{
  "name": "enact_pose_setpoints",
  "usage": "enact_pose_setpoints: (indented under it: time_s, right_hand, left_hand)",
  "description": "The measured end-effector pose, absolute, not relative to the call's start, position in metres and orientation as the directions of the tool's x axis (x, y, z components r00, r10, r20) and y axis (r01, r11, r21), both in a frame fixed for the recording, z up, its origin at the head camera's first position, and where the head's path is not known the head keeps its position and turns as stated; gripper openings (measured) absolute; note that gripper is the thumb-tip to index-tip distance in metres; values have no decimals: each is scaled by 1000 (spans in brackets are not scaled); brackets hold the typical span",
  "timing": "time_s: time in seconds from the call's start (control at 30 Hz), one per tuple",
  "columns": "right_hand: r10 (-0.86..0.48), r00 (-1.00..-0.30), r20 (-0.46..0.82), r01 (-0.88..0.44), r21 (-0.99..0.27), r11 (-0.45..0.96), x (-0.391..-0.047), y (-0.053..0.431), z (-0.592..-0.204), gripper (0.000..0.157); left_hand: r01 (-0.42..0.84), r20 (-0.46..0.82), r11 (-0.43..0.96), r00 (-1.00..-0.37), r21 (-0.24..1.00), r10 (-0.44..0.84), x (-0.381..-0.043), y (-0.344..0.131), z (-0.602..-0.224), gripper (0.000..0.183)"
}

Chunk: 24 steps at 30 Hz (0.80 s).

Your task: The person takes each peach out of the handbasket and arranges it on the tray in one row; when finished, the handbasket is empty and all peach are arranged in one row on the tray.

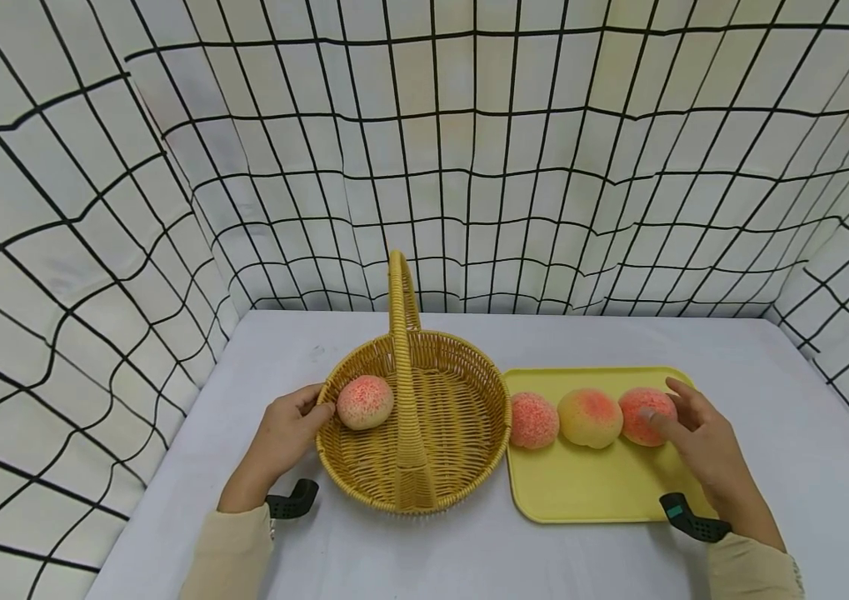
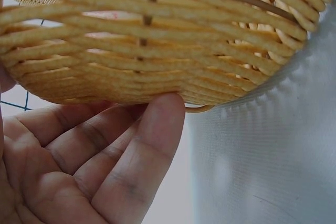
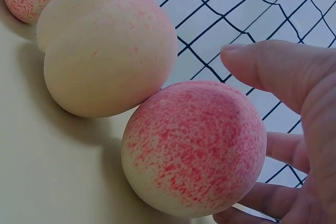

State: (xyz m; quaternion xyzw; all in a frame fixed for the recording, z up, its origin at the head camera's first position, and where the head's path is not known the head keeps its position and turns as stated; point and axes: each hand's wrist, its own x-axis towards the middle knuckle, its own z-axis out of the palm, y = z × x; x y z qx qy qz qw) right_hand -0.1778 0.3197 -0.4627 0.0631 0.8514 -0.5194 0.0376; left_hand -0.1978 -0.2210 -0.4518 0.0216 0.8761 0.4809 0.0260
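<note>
My left hand (image 1: pixel 289 429) holds the left rim of a round wicker basket (image 1: pixel 461 433) with a tall arched handle. In the left wrist view its fingers (image 2: pixel 142 161) lie against the underside of the woven wall. A speckled pink peach (image 1: pixel 366 402) sits inside the basket, near that hand. On a yellow tray (image 1: pixel 589 492), three peaches stand in a row. My right hand (image 1: pixel 709 446) is spread around the rightmost, red-speckled peach (image 3: pixel 194 150). Its thumb (image 3: pixel 268 69) is apart from the fruit, while the other fingers reach behind it, partly hidden.
The middle peach (image 1: pixel 590 418) is yellower and touches the rightmost one. The left peach (image 1: pixel 533 421) lies by the tray's left edge, close to the basket. A white cloth covers the table (image 1: pixel 469 558). White walls with a black grid (image 1: pixel 439 150) enclose the back and sides.
</note>
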Motion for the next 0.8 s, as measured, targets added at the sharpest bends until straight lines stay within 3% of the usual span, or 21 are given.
enact_pose_setpoints:
  time_s: [0.8]
  right_hand:
    - [204, -979, 13, 78, -898, 433, -174, 311, -439, 76]
  left_hand:
    - [-8, -43, 519, -998, 855, 55, -200, -220, -452, 47]
